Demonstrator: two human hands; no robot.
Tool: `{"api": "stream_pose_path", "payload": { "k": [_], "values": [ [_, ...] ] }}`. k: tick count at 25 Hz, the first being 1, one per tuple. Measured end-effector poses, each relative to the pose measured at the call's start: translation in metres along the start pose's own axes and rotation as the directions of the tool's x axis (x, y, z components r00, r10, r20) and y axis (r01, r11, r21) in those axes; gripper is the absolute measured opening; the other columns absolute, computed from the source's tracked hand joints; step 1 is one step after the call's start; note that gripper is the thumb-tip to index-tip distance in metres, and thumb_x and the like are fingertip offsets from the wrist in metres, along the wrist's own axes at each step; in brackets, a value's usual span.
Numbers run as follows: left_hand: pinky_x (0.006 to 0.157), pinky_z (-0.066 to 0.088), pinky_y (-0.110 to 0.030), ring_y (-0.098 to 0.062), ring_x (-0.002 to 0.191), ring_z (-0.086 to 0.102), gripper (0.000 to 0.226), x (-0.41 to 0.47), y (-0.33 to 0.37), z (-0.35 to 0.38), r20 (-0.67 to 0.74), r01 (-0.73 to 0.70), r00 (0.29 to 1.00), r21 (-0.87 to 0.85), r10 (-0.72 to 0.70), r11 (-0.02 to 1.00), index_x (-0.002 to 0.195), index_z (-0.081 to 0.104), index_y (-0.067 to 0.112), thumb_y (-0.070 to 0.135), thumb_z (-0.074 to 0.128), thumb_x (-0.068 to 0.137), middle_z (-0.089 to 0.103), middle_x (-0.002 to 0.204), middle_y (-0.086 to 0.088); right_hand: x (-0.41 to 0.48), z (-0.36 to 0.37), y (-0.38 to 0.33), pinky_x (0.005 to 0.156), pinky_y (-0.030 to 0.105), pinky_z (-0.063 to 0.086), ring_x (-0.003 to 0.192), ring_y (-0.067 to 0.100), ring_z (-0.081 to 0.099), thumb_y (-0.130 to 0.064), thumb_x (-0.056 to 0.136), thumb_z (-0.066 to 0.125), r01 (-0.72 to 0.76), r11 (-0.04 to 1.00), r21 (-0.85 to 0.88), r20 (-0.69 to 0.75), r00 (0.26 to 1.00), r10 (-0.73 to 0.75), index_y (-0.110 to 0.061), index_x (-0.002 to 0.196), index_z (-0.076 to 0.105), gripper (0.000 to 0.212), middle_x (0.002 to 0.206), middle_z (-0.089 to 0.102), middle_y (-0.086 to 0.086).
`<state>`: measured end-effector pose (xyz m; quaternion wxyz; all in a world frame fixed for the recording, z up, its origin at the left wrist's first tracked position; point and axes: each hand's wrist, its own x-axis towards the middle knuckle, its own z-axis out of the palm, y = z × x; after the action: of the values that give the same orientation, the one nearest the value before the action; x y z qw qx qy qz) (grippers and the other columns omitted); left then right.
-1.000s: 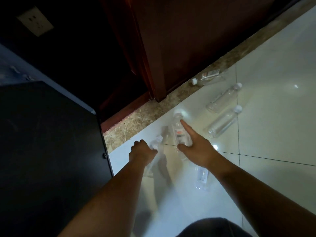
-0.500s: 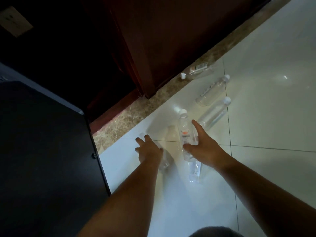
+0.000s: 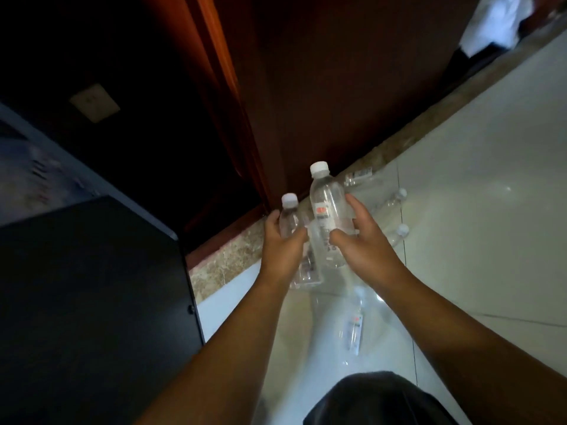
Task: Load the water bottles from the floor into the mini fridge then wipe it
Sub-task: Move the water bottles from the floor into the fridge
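Observation:
My left hand grips a clear water bottle with a white cap, lifted off the floor. My right hand holds a second, larger-looking clear bottle with a red-and-white label, cap pointing up. Both bottles are side by side in the air. Another bottle lies on the pale tiles below my right arm. Further bottles lie behind my right hand, partly hidden. The black mini fridge fills the lower left; its inside is not visible.
A dark wooden door and frame stand straight ahead above a brown marble threshold. A wall socket sits in the dark recess at left. My dark-clad knee is at the bottom. Pale tiles extend right.
Both hands have closed on bottles that lay on the floor and raised them, caps up. The camera view has tilted upward and moved closer.

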<state>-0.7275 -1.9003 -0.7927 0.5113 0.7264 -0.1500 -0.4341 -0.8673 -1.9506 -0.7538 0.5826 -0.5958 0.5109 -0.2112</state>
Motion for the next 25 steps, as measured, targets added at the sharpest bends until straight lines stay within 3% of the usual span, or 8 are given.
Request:
{"api": "stream_pose_path", "payload": {
  "k": [2,5,9,12,15,18,22,25],
  "values": [
    [0.103,0.052,-0.049,-0.021,0.12,0.065,0.078,-0.019,0.067,-0.008,-0.014,-0.075,0.997,-0.143,0.073,0.987,0.145,0.039,0.039,0.037,0.072,0.074,0.062,0.136,0.005,0.0,-0.003,-0.057,0.094,0.034,0.054,0.111,0.002,0.063,-0.03,0.084,0.055,0.127,0.991,0.029,-0.041,0.991,-0.126,-0.049,0.149,0.035,0.071,0.133,0.061,-0.016],
    [0.095,0.057,-0.055,-0.026,0.112,0.071,0.076,-0.055,0.153,-0.028,0.007,-0.191,0.98,-0.28,0.201,0.941,0.144,0.041,0.041,0.032,0.069,0.074,0.068,0.13,-0.001,-0.009,-0.006,-0.139,0.095,0.038,0.057,0.109,0.0,0.068,-0.04,0.076,0.056,0.286,0.945,0.158,-0.039,0.958,-0.284,-0.042,0.15,0.04,0.075,0.131,0.066,-0.016],
    [0.089,0.06,-0.05,-0.024,0.107,0.073,0.063,-0.107,0.256,-0.063,-0.078,-0.421,0.907,-0.218,0.414,0.881,0.142,0.043,0.041,0.034,0.065,0.083,0.068,0.125,0.002,-0.035,0.0,-0.236,0.094,0.042,0.058,0.112,0.007,0.069,-0.019,0.084,0.055,0.496,0.835,0.239,-0.037,0.864,-0.503,-0.04,0.147,0.045,0.067,0.129,0.068,-0.01],
    [0.091,0.058,-0.052,-0.028,0.109,0.07,0.068,-0.14,0.32,-0.093,-0.132,-0.514,0.856,-0.107,0.5,0.851,0.14,0.04,0.046,0.038,0.067,0.078,0.065,0.126,0.005,-0.054,0.015,-0.295,0.083,0.048,0.063,0.106,0.012,0.074,-0.019,0.09,0.056,0.585,0.734,0.345,-0.054,0.793,-0.607,-0.04,0.149,0.042,0.064,0.131,0.068,-0.006],
    [0.086,0.061,-0.048,-0.021,0.099,0.074,0.067,-0.172,0.371,-0.13,-0.175,-0.581,0.8,0.013,0.573,0.814,0.14,0.04,0.041,0.037,0.071,0.08,0.067,0.117,0.006,-0.079,0.038,-0.347,0.074,0.054,0.063,0.098,0.017,0.077,-0.021,0.091,0.055,0.632,0.618,0.467,-0.082,0.727,-0.682,-0.04,0.149,0.043,0.062,0.128,0.071,-0.006],
    [0.081,0.063,-0.045,-0.018,0.09,0.077,0.067,-0.201,0.396,-0.181,-0.212,-0.629,0.741,0.115,0.638,0.769,0.136,0.047,0.032,0.037,0.076,0.076,0.073,0.111,0.002,-0.111,0.076,-0.379,0.059,0.041,0.061,0.098,0.019,0.077,-0.023,0.092,0.056,0.609,0.556,0.566,-0.04,0.693,-0.719,-0.037,0.151,0.04,0.063,0.128,0.07,-0.003],
    [0.071,0.06,-0.038,-0.026,0.087,0.078,0.051,-0.238,0.376,-0.265,-0.222,-0.631,0.746,0.068,0.628,0.773,0.131,0.056,0.026,0.031,0.072,0.082,0.076,0.109,-0.011,-0.162,0.138,-0.385,0.087,0.029,0.057,0.115,0.007,0.069,-0.022,0.092,0.06,0.542,0.541,0.643,0.102,0.64,-0.762,-0.034,0.154,0.034,0.068,0.136,0.066,-0.006],
    [0.073,0.058,-0.044,-0.027,0.084,0.076,0.046,-0.262,0.335,-0.329,-0.261,-0.613,0.751,0.066,0.606,0.788,0.131,0.06,0.029,0.037,0.063,0.086,0.076,0.108,-0.011,-0.207,0.192,-0.367,0.1,0.025,0.053,0.121,-0.005,0.062,-0.014,0.097,0.061,0.46,0.575,0.677,0.23,0.61,-0.759,-0.039,0.154,0.033,0.068,0.141,0.061,-0.012]
  ]
}}
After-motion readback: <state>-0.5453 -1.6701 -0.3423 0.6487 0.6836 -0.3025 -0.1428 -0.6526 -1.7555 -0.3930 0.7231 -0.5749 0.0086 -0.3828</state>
